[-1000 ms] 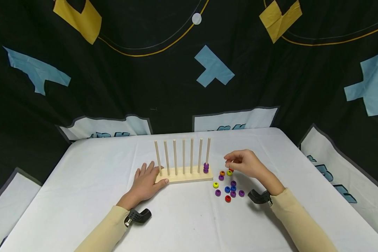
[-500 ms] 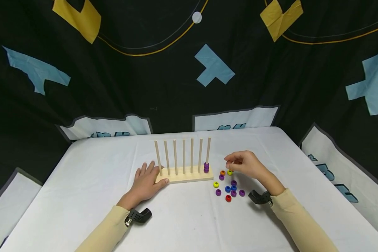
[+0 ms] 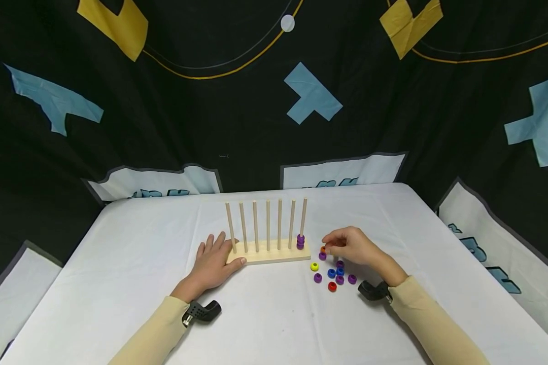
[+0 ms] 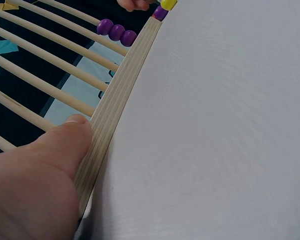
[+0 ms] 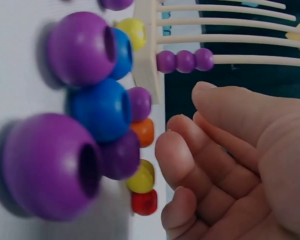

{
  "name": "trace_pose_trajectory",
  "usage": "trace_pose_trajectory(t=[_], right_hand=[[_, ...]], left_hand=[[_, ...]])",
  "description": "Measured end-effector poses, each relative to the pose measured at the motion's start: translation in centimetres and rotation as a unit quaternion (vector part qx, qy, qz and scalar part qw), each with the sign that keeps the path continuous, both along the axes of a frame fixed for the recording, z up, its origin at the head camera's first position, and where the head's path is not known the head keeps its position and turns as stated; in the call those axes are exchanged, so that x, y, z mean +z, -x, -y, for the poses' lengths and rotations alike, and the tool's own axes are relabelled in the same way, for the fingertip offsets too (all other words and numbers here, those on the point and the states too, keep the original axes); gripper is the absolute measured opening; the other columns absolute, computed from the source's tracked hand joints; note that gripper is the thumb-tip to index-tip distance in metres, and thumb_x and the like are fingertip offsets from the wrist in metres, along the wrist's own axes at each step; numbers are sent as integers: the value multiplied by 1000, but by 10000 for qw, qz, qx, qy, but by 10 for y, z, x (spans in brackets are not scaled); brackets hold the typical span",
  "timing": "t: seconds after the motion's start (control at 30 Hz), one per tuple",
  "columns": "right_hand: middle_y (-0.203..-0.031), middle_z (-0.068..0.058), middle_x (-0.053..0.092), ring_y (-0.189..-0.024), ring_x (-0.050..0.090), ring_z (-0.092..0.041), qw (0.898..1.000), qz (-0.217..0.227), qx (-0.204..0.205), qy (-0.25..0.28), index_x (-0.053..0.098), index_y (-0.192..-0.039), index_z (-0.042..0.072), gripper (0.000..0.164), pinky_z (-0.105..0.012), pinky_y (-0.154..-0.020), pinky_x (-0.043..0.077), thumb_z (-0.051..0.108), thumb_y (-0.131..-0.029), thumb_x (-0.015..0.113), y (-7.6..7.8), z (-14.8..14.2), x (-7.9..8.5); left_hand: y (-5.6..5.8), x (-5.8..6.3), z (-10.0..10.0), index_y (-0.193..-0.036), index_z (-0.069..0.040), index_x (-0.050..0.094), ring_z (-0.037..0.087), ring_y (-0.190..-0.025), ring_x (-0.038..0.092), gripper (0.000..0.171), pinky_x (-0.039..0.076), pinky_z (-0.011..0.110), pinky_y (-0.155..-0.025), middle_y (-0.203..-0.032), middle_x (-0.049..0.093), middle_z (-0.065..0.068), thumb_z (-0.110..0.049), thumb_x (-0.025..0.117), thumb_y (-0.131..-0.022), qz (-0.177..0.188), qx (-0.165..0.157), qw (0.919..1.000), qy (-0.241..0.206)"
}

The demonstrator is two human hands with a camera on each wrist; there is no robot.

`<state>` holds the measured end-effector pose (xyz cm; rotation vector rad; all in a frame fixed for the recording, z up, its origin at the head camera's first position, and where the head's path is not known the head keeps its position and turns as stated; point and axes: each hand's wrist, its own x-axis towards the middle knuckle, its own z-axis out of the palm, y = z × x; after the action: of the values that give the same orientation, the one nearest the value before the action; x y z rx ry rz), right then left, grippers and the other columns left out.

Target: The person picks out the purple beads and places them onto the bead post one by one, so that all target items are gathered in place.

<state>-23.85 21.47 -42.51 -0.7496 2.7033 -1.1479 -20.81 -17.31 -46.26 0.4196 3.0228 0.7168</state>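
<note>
A wooden bead rack (image 3: 268, 257) stands on the white table, its row of upright pegs rising from a flat base. Several purple beads (image 3: 300, 242) are stacked on its rightmost peg. My left hand (image 3: 210, 267) rests at the base's left end, fingers straight and spread, with the thumb (image 4: 69, 142) along the front edge. To the right, my right hand (image 3: 356, 247) hovers beside an orange bead (image 5: 142, 132), fingers loosely bent. In the right wrist view, thumb and fingers are apart with nothing visible between them. A yellow bead (image 5: 141, 177) and a red bead (image 5: 144, 202) lie below the fingers.
Loose beads lie right of the rack: a yellow bead (image 3: 314, 266), blue beads (image 3: 331, 273), purple beads (image 3: 352, 279) and a red bead (image 3: 332, 287). A dark patterned curtain (image 3: 237, 126) hangs behind the table (image 3: 265, 319).
My right hand has moved slightly down and left, toward the orange bead, and now covers the yellow bead near it in the head view. My left hand stays on the rack.
</note>
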Motion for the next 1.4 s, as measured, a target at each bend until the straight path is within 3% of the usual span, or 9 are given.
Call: trace_pose_trajectory(t=[0.17,0.43,0.57,0.87,1.1,1.4], right_hand=[[-99,-13,78,-81,66,-9,9996,128,246,-45,74,-109,-3,19,-18,-74,56,5,-92,72,1,1,-6],[-103,-10,77,-85,67,-10,9991,218,222,-300,76,-109,0,21,-21,-78,58,7,-89,74,1,4,-10],[-104,-9,78,-85,66,-9,9987,171,184,-446,76,-111,1,23,-24,-80,59,8,-89,77,1,6,-12],[-113,-16,76,-85,62,-7,9985,-74,263,-474,76,-110,0,26,-18,-77,54,6,-85,80,-1,7,-15],[-100,-8,74,-77,53,-9,9975,-205,248,-629,78,-107,3,24,-19,-68,49,7,-84,81,-2,8,-16],[-97,-4,73,-78,53,-8,9963,-318,265,-747,79,-107,5,23,-20,-70,49,9,-85,80,0,9,-19]], left_hand=[[-1,1,-1,-146,-1,49,61,-151,13,64,10,75,-118,-162,25,35,-45,57,-101,9,-15,10000,-41],[-1,1,-1,-146,-2,49,61,-151,12,63,10,75,-118,-162,25,35,-45,58,-101,36,-8,10000,-46],[-1,2,-1,-146,-2,49,61,-151,12,63,10,75,-118,-162,25,35,-45,58,-101,50,-3,10000,-53],[-1,2,-1,-146,-2,49,60,-152,11,63,9,75,-119,-163,24,35,-45,58,-101,66,0,10000,-38],[0,1,-2,-147,-1,48,60,-151,11,64,9,75,-119,-163,25,35,-45,58,-101,59,5,10000,-15],[-1,1,-2,-147,-1,48,60,-151,12,64,9,75,-119,-163,25,35,-45,57,-101,41,12,10000,-1]])
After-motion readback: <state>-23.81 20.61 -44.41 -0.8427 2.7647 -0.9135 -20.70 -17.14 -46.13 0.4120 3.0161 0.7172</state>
